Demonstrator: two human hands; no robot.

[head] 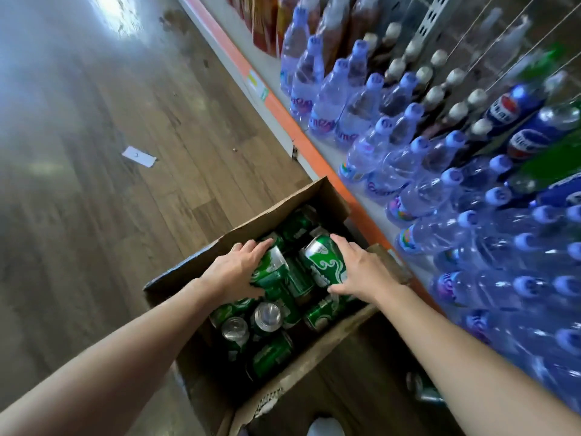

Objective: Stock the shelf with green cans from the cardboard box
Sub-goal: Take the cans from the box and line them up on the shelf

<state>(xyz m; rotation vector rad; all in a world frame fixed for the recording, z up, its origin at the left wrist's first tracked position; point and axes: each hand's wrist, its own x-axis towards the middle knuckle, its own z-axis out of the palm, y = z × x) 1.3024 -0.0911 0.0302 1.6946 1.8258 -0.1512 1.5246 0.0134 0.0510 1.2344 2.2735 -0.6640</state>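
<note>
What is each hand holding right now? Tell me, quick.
Left hand: grips a green metal drink can.
Right hand: grips a second green metal can.

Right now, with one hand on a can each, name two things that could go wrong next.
1. The left hand and right hand each grip a can; lifted one-handed, the left-hand can or right-hand can might slip and dent those piled in the cardboard box.
2. The bottles crowd the shelf to its edge; a carried can could topple one.

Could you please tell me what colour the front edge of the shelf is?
The shelf edge is orange; head view.
</note>
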